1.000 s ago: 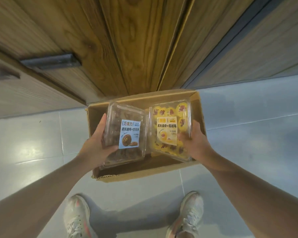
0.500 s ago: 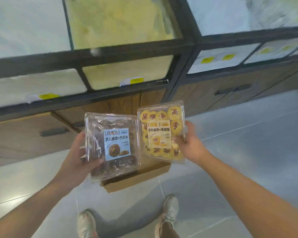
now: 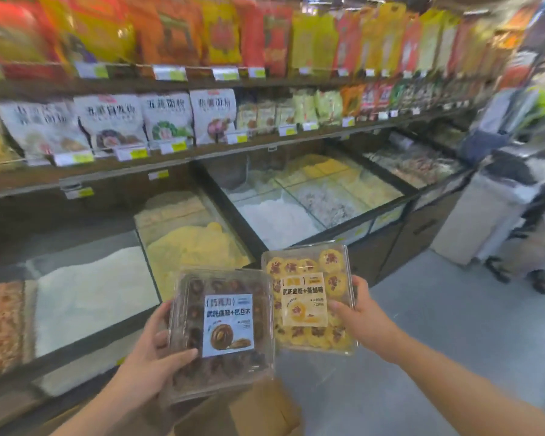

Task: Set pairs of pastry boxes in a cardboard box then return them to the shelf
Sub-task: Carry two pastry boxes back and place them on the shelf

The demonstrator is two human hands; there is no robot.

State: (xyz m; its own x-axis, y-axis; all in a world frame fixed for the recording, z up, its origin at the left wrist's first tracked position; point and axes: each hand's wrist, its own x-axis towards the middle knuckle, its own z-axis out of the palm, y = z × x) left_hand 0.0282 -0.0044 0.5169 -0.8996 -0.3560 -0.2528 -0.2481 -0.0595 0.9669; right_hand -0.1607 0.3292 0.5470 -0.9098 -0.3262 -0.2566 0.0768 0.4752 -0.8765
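Note:
My left hand [image 3: 153, 357] grips a clear plastic box of dark chocolate pastries [image 3: 222, 332] with a blue-and-white label, thumb on its lid. A clear box of yellow pastries [image 3: 309, 297] with a yellow label is held at its right edge by my right hand [image 3: 361, 317]. Both boxes are side by side, raised in front of the glass-topped bins. Below them a corner of the cardboard box [image 3: 258, 410] shows on the floor, partly hidden by the chocolate box.
Glass-covered bulk bins [image 3: 277, 215] of white and yellow goods run under shelves [image 3: 202, 152] of bagged products with price tags. A person's legs and a grey cart [image 3: 497, 199] stand at the right. Grey tiled floor [image 3: 453, 325] stretches to the right.
Both boxes have been lifted out of the cardboard box and raised; the view has swung up from the floor and cabinet doors to the bins and shelves.

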